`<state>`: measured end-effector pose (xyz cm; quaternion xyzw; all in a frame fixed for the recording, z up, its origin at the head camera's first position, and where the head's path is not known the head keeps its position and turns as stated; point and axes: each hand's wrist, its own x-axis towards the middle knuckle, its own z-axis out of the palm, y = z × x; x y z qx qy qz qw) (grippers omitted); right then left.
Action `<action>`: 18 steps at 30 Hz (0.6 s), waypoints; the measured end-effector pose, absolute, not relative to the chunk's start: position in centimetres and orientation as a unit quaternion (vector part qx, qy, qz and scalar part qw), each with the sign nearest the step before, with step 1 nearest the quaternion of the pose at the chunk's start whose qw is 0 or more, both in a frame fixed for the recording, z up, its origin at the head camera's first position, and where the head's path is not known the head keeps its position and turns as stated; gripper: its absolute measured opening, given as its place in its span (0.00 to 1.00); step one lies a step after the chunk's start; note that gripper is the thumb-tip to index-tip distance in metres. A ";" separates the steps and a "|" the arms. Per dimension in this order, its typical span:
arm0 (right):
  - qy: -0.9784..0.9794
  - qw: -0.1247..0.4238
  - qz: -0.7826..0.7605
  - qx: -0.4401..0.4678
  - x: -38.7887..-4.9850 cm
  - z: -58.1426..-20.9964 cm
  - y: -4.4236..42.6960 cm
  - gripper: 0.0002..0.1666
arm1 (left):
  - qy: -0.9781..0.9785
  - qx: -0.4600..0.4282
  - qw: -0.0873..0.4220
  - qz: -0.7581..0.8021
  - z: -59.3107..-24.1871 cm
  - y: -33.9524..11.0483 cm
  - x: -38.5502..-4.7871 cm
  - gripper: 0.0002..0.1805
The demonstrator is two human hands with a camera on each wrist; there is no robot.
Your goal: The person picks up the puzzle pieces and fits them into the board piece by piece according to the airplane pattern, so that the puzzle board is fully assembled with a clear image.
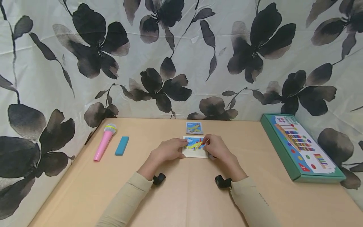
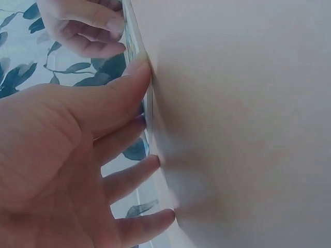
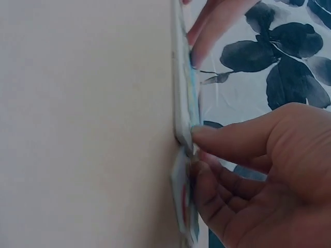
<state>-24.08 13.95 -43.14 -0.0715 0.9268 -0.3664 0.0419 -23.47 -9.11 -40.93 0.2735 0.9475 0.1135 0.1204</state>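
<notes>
Here's a pale wood tabletop, a faint seam running through its near half, and behind its far edge hangs a white cloth splashed with big dark flowers, sweeping down the left side too. Mid-table, towards the far side, lies the white-bordered picture board, blue and yellow on its face. The left hand is spread fairly wide, thumb and fingertips resting at the board's left end; the right hand is drawn in narrow at its right end, fingers curled, though whether they pinch a piece I can't tell. A small flat piece sits just beside the board, under that hand. Just beyond the board, a smaller picture card lies flat. Over on the left, a pink toy microphone slants beside a blue block; far right, a green box lies flat, its printed lid facing up.
</notes>
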 end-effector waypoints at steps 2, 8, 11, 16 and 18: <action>0.922 0.055 -0.374 -0.080 -23.9 -43.0 14.4 0.09 | 0.947 0.275 0.119 0.112 -41.0 -9.2 -23.5 0.36; 0.925 0.087 -0.348 -0.127 -22.9 -42.6 16.5 0.13 | 0.944 0.286 0.121 0.113 -41.2 -9.5 -23.6 0.36; 0.936 0.087 -0.299 -0.165 -22.6 -42.3 16.9 0.18 | 0.943 0.289 0.121 0.109 -41.3 -9.6 -23.7 0.36; 0.944 0.087 -0.244 -0.203 -22.0 -41.8 16.5 0.22 | 0.944 0.288 0.122 0.110 -41.4 -9.6 -23.8 0.36; 0.948 0.090 -0.232 -0.196 -21.8 -41.7 16.2 0.22 | 0.944 0.286 0.121 0.114 -41.4 -9.7 -23.8 0.36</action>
